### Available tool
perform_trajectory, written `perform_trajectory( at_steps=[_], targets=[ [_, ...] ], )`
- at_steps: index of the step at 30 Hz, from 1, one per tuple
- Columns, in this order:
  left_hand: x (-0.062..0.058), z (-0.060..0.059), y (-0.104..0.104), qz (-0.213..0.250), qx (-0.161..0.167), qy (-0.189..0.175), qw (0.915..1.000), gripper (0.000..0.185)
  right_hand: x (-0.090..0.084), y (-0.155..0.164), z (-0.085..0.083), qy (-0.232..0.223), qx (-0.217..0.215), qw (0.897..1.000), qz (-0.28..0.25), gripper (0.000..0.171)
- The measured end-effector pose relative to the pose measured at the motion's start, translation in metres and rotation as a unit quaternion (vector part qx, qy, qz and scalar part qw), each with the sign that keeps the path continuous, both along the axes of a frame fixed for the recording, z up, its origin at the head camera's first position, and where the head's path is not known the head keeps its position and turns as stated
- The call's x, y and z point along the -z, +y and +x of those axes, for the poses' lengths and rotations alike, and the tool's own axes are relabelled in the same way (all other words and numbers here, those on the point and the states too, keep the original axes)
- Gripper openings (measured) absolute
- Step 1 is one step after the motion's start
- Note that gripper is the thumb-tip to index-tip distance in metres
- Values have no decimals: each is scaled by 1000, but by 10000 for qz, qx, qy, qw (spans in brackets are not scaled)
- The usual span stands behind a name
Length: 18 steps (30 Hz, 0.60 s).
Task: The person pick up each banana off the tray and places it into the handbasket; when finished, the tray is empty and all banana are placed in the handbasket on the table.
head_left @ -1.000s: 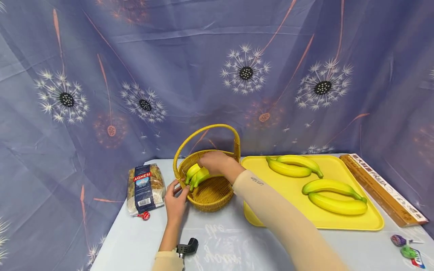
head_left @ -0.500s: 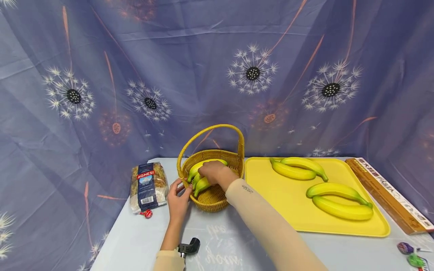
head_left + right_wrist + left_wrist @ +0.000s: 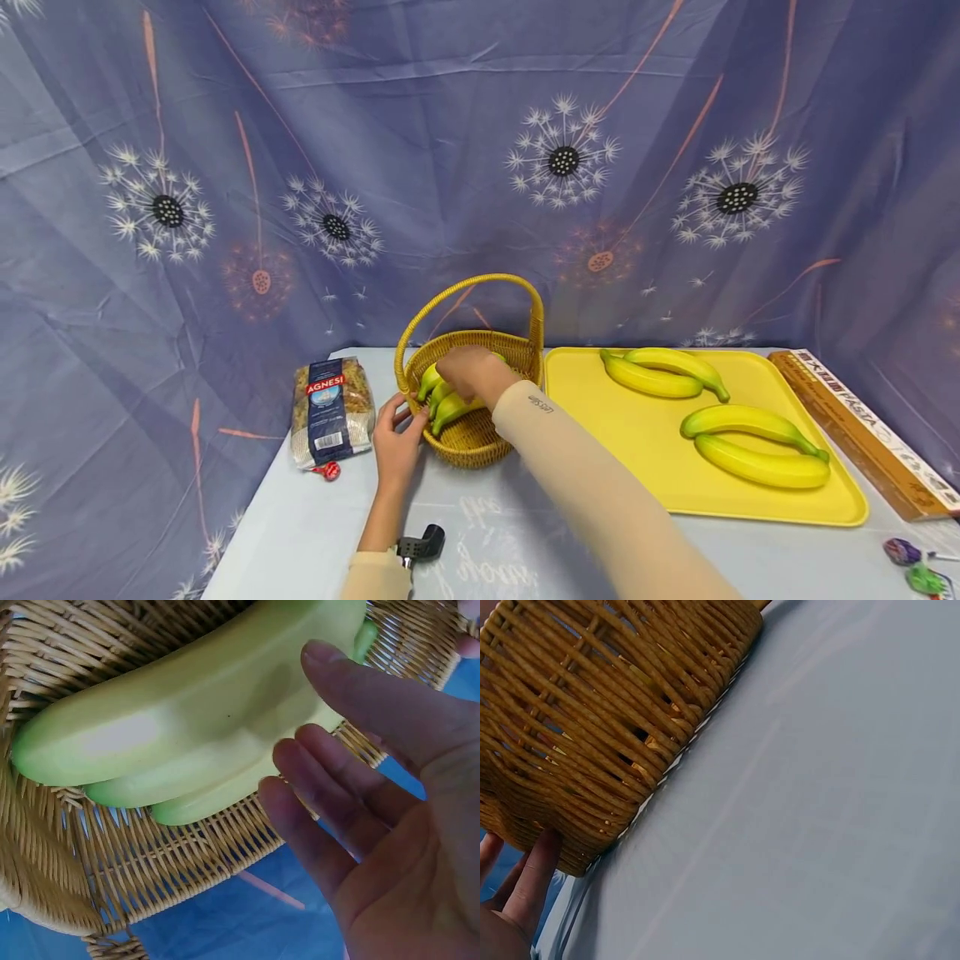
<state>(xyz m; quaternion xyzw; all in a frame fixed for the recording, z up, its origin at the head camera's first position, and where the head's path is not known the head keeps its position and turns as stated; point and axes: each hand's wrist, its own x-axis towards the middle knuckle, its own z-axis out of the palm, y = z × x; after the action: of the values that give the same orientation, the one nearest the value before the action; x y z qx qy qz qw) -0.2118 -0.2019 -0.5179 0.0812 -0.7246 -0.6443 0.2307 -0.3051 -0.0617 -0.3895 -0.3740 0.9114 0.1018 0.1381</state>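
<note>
At the far left of the pale blue table (image 3: 300, 533) lies a crinkly clear bag of pasta (image 3: 331, 412) with a dark blue label, a small red sweet (image 3: 328, 472) at its near corner. Just right of it the left hand (image 3: 396, 440) reaches forward from a beige sleeve, fingers straight and relaxed, their tips against the near-left outer wall of the wicker basket (image 3: 480, 442). The left wrist view alone shows that contact up close: one fingertip (image 3: 536, 862) presses the lowest coils of the weave where the basket meets the smooth table, and thick round golden strands run in tight bands.

The basket is round, woven in yellow-brown cane, with a tall arched handle (image 3: 465, 292). Inside it lies a bunch of green-yellow bananas (image 3: 447, 400), stems toward the near left. The right hand (image 3: 468, 373) comes in from the right on a long beige sleeve, reaching over the basket rim and hovering on top of the bunch. From the head view its fingers are hard to read; the right wrist view shows them straight and spread (image 3: 330, 847), the hand loose beside the smooth, matte bananas (image 3: 202, 735), gripping nothing.

Right of the basket, touching it or nearly so, sits a flat glossy yellow tray (image 3: 600, 450) with two pairs of yellow bananas (image 3: 753, 446). A long brown pasta box (image 3: 862, 433) lies along its right edge.
</note>
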Motion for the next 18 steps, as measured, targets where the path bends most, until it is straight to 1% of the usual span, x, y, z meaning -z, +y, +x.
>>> perform_trajectory(
  at_steps=[5, 9, 12, 14, 17, 18],
  targets=[
    [1, 0, 1, -21, -24, 39, 10000, 36, -10, 11, -2, -511, 132, 9977, -431, 31],
    [0, -1, 1, -35, 4, 24, 10000, 36, -14, 40, -3, -714, 115, 9915, -1086, 41],
    [-1, -2, 2, -85, -60, 51, 9999, 34, -16, 84, -3, -847, 176, 9811, -1729, 38],
    [-2, -2, 3, -102, -44, 64, 9999, 33, -14, 120, -5, -850, 332, 9707, -2223, 34],
    [-2, -2, 4, -118, 20, 49, 9999, 33, -4, 176, -10, -544, 649, 9522, -2935, 29],
    [-2, -2, 3, -122, 41, 34, 9999, 33, 2, 194, -13, -349, 818, 9485, -3040, 28]
  ],
)
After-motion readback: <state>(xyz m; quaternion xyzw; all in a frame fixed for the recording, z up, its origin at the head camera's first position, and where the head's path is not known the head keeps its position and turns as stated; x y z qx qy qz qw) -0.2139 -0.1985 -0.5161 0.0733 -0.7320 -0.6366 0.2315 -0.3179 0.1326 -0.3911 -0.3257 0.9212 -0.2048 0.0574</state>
